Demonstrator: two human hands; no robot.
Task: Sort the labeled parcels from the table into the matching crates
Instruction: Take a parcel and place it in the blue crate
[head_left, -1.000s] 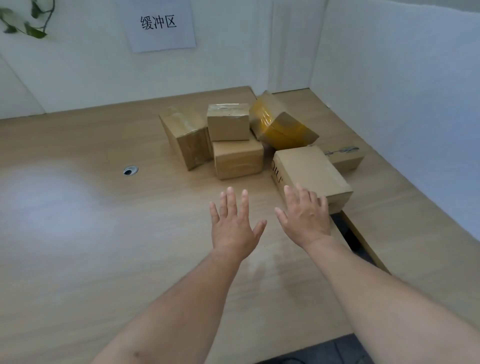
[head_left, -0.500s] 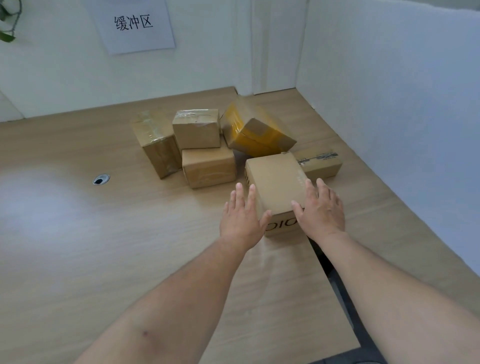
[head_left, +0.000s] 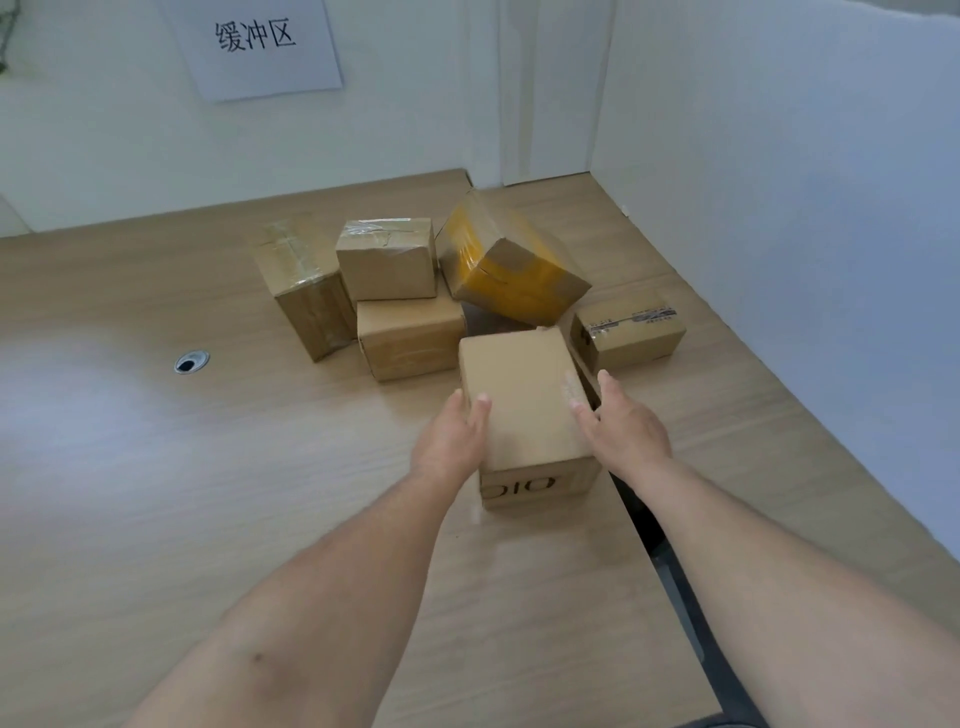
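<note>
Wood first: inspecting the table and counting six cardboard parcels on it, none in a crate. Seeing no crates anywhere in view, so judging the sorting as barely begun, possibly at its first pick. Noting a paper sign on the wall behind, bearing printed characters.

Recording five parcels waiting at the back:
- a yellow-taped parcel, tilting against its neighbours
- a tall parcel at far left
- a small parcel sitting on a flat parcel
- a labelled parcel off to the right, beside the cluster

Logging the nearest parcel, plain brown with dark lettering on its front face, lying just in front of that cluster and close to the dark seam at the table's right. Finding no shipping label on its visible faces, so probably needing to turn it before choosing a crate.

Observing the left hand pressing this parcel's left side, fingers fairly straight, thumb lying over the top edge. Observing the right hand pressing the opposite side likewise, fingers extended, thumb on top. Being unable to confirm any lift off the wood.

Marking a small cable hole at the left, well apart from every parcel. Rating progress: nothing delivered, one parcel in hand, five waiting.
</note>
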